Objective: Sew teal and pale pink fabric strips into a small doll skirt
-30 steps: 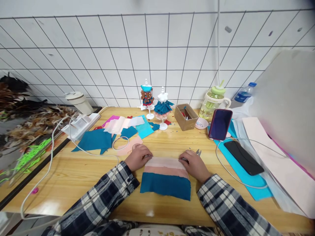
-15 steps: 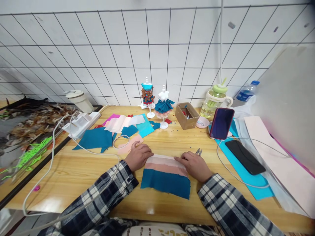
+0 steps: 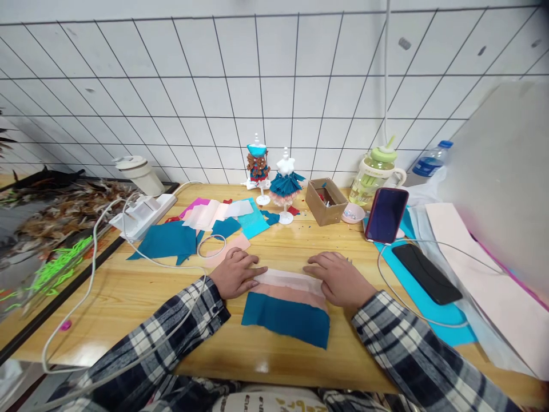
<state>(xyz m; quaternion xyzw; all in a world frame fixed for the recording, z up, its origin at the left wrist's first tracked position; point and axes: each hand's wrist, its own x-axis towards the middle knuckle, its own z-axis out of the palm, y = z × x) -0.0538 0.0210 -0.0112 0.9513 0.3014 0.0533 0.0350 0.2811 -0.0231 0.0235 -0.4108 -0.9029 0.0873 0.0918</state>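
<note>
In front of me on the wooden table lie layered strips of crepe paper: a wide teal strip point(image 3: 286, 321), a pink strip point(image 3: 291, 296) over it and a whitish strip point(image 3: 291, 280) at the top. My left hand point(image 3: 234, 273) rests at their upper left corner, fingers apart and fingertips on the edge. At the right end is my right hand point(image 3: 341, 279), its fingers stretched out and its thumb side by the paper's edge. Behind the right hand the small thread snips are almost wholly hidden.
Two small dress forms point(image 3: 285, 184) in paper outfits stand at the back beside a cardboard box point(image 3: 326, 201). Paper scraps point(image 3: 165, 240) and a power strip point(image 3: 143, 217) lie left. A propped phone point(image 3: 386, 215), a black phone point(image 3: 426, 273) and a bottle point(image 3: 372, 177) are right. A white cable crosses my left sleeve.
The layered paper has shifted slightly left. My left hand has moved a little left, and my right hand's fingers have lifted and spread, covering most of the snips.
</note>
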